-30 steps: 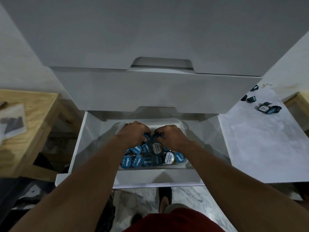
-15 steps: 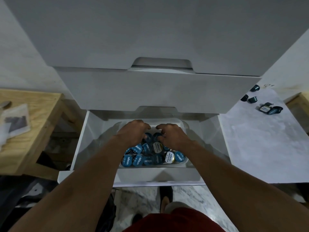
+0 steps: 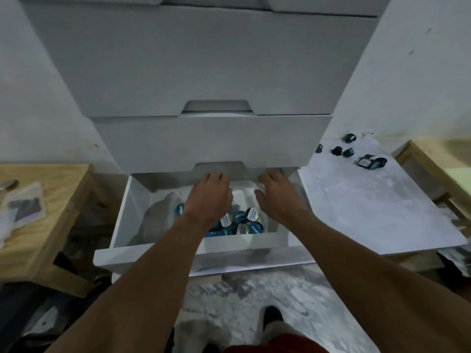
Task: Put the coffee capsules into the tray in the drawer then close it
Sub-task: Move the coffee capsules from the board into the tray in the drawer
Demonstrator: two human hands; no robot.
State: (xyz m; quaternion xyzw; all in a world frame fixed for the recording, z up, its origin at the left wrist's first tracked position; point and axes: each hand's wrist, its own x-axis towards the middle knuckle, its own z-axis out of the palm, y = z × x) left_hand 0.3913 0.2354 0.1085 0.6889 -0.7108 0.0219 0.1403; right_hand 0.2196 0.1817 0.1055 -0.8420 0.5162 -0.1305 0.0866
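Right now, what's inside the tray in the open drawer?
Coffee capsules, mostly blue-lidded and a few white-lidded, lie piled in the tray. The left forearm covers the pile's left part, so a count is not possible, and the tray's floor is hidden.

Over on the left a pale wooden table (image 3: 51, 200) is sitting against the white wall (image 3: 46, 110), and a clear plastic bag (image 3: 24, 207) with something dark inside is lying on it. A shiny metal thing (image 3: 9, 184) is poking in just behind the bag, no idea what it is. On the right a white marbled board (image 3: 369, 212) is lying flat, with another wooden table (image 3: 433, 159) standing just beside it. Two big white upper drawer fronts (image 3: 198, 64) are stacking up in the middle, each showing a notch handle. Grey-white marbled floor (image 3: 242, 294) is showing down below.
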